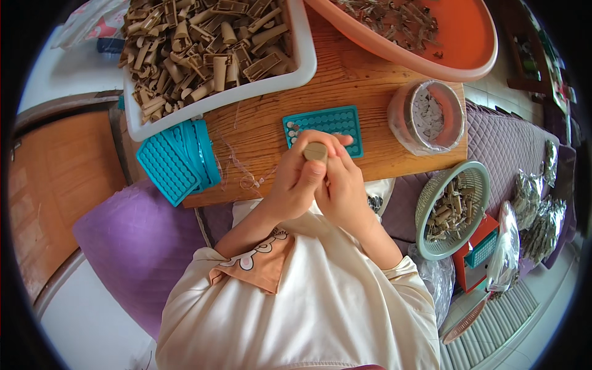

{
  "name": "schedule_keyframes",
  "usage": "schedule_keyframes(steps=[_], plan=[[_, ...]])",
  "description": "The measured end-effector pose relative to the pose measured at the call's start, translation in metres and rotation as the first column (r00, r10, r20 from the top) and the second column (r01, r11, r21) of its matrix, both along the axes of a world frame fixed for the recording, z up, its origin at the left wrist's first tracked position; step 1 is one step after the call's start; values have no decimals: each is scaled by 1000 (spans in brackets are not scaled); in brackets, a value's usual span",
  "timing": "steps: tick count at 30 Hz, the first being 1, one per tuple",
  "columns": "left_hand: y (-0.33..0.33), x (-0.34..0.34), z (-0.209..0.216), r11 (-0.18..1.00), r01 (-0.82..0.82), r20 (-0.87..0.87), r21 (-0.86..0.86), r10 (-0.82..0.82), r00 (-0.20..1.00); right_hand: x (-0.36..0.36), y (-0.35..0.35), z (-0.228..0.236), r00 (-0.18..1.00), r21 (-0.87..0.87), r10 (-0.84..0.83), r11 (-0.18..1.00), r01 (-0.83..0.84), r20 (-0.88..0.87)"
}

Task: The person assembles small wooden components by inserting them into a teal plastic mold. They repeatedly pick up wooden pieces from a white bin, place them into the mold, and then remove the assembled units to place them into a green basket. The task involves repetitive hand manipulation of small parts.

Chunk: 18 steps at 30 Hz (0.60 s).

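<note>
Both hands meet in front of my chest over the table's near edge. My left hand (298, 176) is wrapped round a tan plastic cylindrical piece (316, 152), whose round end points up at me. Pressed against it from the other side, my right hand (343, 185) has its fingers closed round the lower part; what they grip there is hidden. Just beyond my fingers lies a teal tray (336, 117) with rows of round pockets. A few small silvery discs (292, 128) sit in its left end.
A white bin (305, 68) of tan plastic parts stands far left, an orange basin (468, 46) of small metal pieces far right. A plastic-lined tub (455, 117) holds pale bits. Teal trays (166, 163) are stacked at left; a green colander (425, 209) of tan pieces is at right.
</note>
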<state>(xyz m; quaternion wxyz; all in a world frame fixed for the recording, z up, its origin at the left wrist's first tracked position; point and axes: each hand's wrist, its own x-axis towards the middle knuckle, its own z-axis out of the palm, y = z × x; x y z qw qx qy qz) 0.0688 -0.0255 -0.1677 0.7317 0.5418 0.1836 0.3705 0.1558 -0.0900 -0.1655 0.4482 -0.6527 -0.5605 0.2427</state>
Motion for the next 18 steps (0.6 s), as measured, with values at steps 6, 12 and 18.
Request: schedule_keyframes(steps=[6, 12, 18], plan=[[12, -13, 8, 981, -73, -37, -178, 68, 997, 73, -4, 37, 978, -212, -34, 977, -12, -208], [15, -18, 5, 961, 59, -27, -270, -69, 997, 161, 1, 16, 888, -260, -243, 896, 359, 390], [1, -12, 1, 923, 206, -56, -324, -237, 970, 170, 16, -12, 777, -384, -27, 858, 341, 629]])
